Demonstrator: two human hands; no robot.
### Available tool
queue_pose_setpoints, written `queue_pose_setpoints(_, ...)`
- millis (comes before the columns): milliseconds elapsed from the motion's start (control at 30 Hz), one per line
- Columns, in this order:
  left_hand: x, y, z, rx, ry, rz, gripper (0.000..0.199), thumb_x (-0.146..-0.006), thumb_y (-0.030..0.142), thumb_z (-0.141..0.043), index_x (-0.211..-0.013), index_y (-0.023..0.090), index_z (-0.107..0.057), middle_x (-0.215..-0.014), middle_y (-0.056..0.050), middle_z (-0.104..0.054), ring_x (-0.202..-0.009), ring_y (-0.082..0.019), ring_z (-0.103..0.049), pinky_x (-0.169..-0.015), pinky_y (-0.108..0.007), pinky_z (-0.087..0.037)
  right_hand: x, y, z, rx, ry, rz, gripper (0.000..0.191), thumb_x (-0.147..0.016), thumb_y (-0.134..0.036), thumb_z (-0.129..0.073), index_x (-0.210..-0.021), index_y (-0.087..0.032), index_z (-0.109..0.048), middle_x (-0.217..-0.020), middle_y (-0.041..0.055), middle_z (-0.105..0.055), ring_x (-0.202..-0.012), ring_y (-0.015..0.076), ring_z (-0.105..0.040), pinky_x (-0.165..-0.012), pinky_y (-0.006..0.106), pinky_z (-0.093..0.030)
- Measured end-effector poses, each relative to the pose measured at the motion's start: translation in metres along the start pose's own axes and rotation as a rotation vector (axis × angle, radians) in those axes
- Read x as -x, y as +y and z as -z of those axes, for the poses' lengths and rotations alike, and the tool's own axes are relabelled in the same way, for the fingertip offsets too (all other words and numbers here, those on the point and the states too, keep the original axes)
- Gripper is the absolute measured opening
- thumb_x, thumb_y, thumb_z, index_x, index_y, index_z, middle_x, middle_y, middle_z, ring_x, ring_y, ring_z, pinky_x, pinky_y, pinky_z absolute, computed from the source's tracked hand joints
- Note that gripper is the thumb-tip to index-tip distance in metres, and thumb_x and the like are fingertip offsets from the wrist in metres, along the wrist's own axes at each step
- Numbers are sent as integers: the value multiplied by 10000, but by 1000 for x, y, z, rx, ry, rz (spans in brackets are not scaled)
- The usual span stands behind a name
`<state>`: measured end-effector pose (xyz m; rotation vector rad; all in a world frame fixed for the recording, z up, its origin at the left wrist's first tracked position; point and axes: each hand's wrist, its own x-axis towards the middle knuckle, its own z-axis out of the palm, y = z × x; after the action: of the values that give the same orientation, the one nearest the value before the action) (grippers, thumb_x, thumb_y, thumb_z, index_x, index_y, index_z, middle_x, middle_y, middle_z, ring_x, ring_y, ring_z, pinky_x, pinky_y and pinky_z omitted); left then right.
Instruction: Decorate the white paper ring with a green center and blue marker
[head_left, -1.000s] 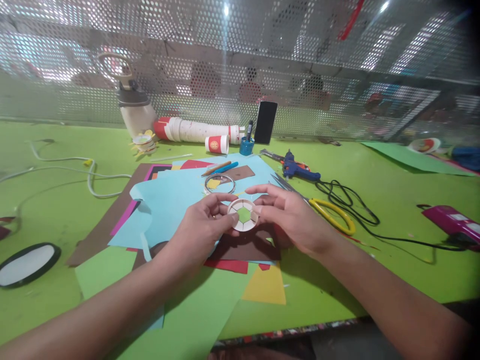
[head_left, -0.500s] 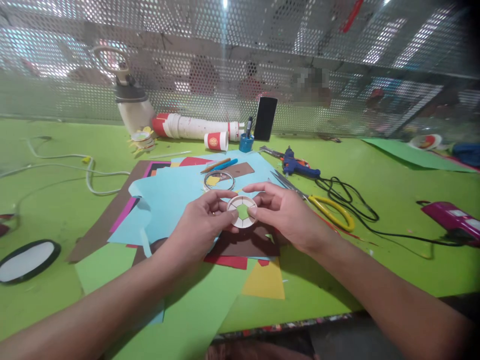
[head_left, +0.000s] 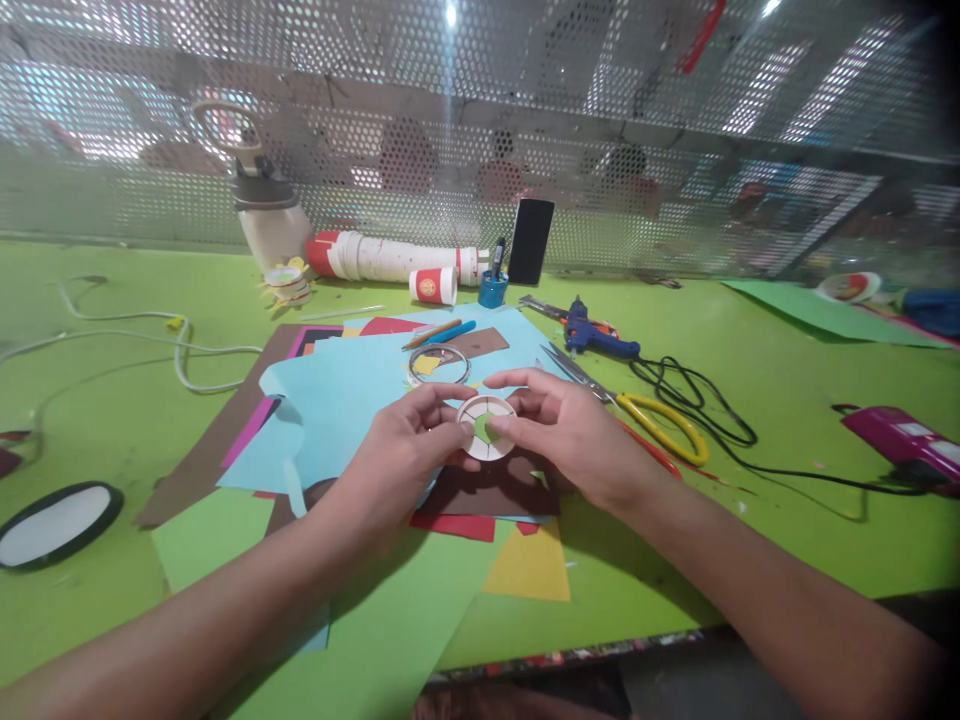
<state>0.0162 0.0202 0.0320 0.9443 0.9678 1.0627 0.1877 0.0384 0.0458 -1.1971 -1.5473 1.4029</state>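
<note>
I have a small, round, white paper-like piece with dark lines radiating from a green centre (head_left: 487,448) in both hands, raised over the near right part of the large light blue paper sheet (head_left: 330,390), my landmark here. My left hand (head_left: 405,440) grips its left edge, the thumb on the face and the fingers curled behind. My right hand (head_left: 574,430) pinches the other edge, thumb reaching onto the green centre, index finger extended above the rim.

On the sheet, beyond my hands, lie a thin silvery ring (head_left: 466,372), an orange-brown pen (head_left: 435,335) and a bright blue pen (head_left: 456,333). Just past its far edge I see a red and white paper cup (head_left: 431,287) on its side, a small blue container (head_left: 493,291) holding a black marker (head_left: 499,257), and an upright dark phone (head_left: 531,242). Farther back to its left stand a white bottle with a grey top (head_left: 274,225) and, lying down, a long stack of white and red cups (head_left: 390,260).

To the right of the sheet are a blue glue gun (head_left: 600,338) with a black cord and grey-bladed scissors with yellow handles (head_left: 664,428). Nearer me than the sheet, a light green paper (head_left: 375,620) and a yellow paper piece (head_left: 529,570) lie on the green table (head_left: 697,570).
</note>
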Motion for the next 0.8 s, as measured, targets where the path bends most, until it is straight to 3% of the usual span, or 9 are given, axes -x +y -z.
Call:
queue_pose_setpoints(233, 1, -1, 3, 34, -45, -13, 345, -724, 121, -671, -1066, 138, -624, -775, -18, -643, -741, -140, -611, -663, -246, -542, -2, 6, 0, -15, 16, 14, 339, -787, -289, -696, -1093, -178, -602, -709, -33, -575, -616, 117, -556, -535, 248, -432)
queue_pose_setpoints(500, -2, -1, 3, 51, -56, -3, 321, -728, 114, -675, -1043, 150, -623, -765, -10, -629, -727, -139, -611, -666, -251, -535, 0, 6, 1, -20, 3, 43, 300, -853, -343, -667, -1103, -184, -615, -721, -32, -604, -645, 111, -587, -585, 244, -458)
queue_pose_setpoints(800, 0, 1, 2, 63, -69, 32, 307, -716, 113, -688, -1015, 149, -629, -745, 0, -638, -678, -118, -605, -664, -236, -526, -1, 3, -1, 3, 18, 29, 299, -842, -312, -677, -1091, -161, -610, -693, -32, -596, -609, 105, -551, -536, 229, -433)
